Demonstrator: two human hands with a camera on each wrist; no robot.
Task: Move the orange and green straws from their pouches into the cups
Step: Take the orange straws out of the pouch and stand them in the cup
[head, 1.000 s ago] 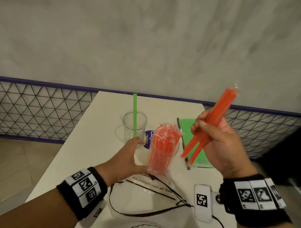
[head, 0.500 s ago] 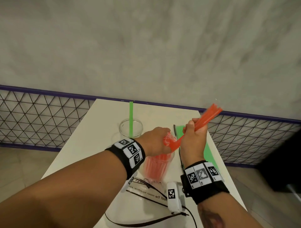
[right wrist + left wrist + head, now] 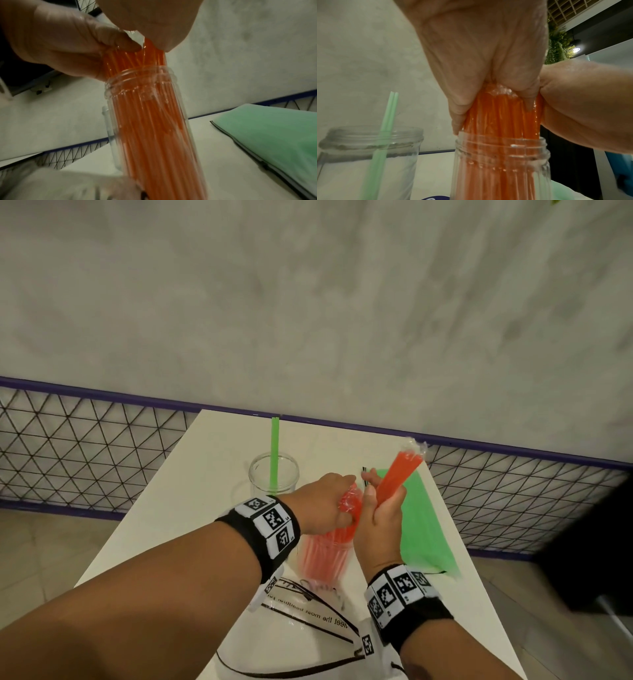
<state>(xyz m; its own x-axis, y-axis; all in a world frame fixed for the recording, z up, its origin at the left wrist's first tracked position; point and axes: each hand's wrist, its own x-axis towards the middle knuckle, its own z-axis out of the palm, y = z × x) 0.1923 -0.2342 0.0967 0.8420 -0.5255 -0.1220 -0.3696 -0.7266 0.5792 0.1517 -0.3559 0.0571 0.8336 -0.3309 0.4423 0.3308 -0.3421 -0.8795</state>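
Note:
A clear cup packed with orange straws stands mid-table. My left hand grips their wrapped tops from above; in the left wrist view its fingers curl round the bundle just over the cup's rim. My right hand grips a second orange bundle, tilted up to the right, its lower end at the cup's mouth. The other clear cup holds green straws. The green straw pouch lies flat to the right.
A clear printed pouch lies flat on the white table in front of the cups. A wire-mesh fence runs behind the table below a grey wall. The table's right edge is close to the green pouch.
My left hand went from the cup's side to gripping the straw tops. My right hand brought its orange bundle down and left to the cup's mouth.

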